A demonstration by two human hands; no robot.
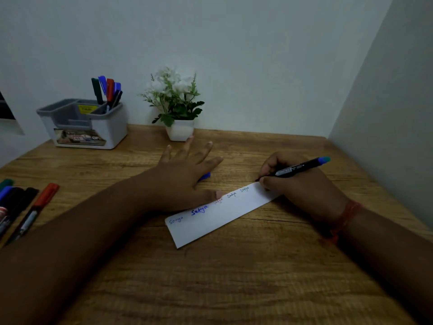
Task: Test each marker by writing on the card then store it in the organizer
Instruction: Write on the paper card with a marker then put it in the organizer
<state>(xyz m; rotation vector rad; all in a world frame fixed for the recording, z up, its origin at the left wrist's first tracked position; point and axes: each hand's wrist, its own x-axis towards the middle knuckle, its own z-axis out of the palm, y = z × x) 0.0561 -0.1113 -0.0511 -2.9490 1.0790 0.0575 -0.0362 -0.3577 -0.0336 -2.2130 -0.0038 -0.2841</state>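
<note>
Black plastic, smooth and light — that is the blue-ended marker [297,169] pinched in my right hand [302,184], fingers curled low on the barrel near the tip, its tail pointing toward two o'clock. The tip sits at the far end of the white card [225,216], right at its top corner. I judge the barrel slick but stiff, so a grip close to the nib gives the best control. The card is thin and would likely skate on the wooden desk [234,277], so my left hand [185,174] lies flat with fingers spread, thumb pressing the card's upper edge. A blue cap [205,176] peeks out under that palm. The grey organizer [82,125] stands at ten o'clock, several markers upright in it — more loose markers [25,207] lie at nine o'clock.
</note>
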